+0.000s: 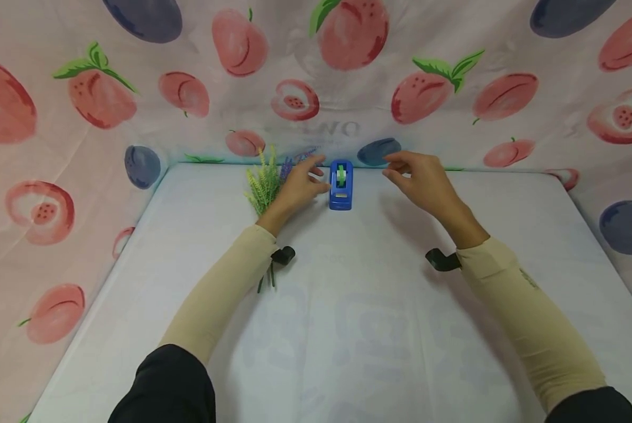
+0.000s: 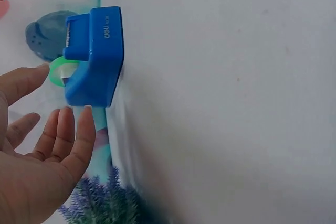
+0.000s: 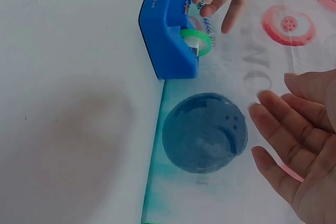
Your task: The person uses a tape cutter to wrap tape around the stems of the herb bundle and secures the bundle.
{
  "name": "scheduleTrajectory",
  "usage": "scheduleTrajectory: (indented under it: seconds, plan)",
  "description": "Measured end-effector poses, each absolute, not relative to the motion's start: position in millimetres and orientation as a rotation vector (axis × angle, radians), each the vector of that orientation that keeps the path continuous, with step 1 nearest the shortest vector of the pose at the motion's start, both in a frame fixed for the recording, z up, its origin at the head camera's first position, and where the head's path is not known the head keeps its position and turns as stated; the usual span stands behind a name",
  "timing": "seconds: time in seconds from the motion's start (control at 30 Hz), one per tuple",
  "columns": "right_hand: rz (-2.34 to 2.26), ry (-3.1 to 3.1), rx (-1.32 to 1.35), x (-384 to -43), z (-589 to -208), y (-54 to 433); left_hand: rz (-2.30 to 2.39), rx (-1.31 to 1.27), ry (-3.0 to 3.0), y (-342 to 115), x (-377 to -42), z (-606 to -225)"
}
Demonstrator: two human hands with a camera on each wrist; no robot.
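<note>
A blue tape dispenser [image 1: 341,197] with a green-cored roll [image 2: 64,71] stands near the back edge of the white table. Just left of it is my left hand [image 1: 298,183], its fingers spread and holding nothing; in the left wrist view the fingertips come close to the dispenser's end. My right hand [image 1: 420,179] hovers to the right of the dispenser with fingers loosely bent and nothing in them. Artificial flower stems with yellow-green heads [image 1: 263,183] lie beside and partly under my left forearm. Purple lavender-like flowers [image 2: 105,200] show behind my left hand.
The white-covered table [image 1: 347,329] reaches back to a hanging cloth [image 1: 326,138] printed with peaches and plums. A black wrist mount sticks out from each sleeve [image 1: 226,288] on its inner side, above the tabletop.
</note>
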State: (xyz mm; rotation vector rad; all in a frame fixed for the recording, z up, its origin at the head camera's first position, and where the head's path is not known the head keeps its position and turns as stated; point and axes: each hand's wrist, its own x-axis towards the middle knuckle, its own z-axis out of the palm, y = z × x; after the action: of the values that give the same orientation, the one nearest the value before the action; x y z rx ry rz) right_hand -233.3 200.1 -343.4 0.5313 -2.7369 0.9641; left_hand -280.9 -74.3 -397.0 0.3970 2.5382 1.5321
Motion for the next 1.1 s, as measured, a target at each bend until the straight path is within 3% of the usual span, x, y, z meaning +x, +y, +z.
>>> scheduleTrajectory:
  seconds: [1.1]
  plan:
    - [1.17,-2.805,0.588,-276,-366,170,1.627,0.155,2.372,-45,-300,-412]
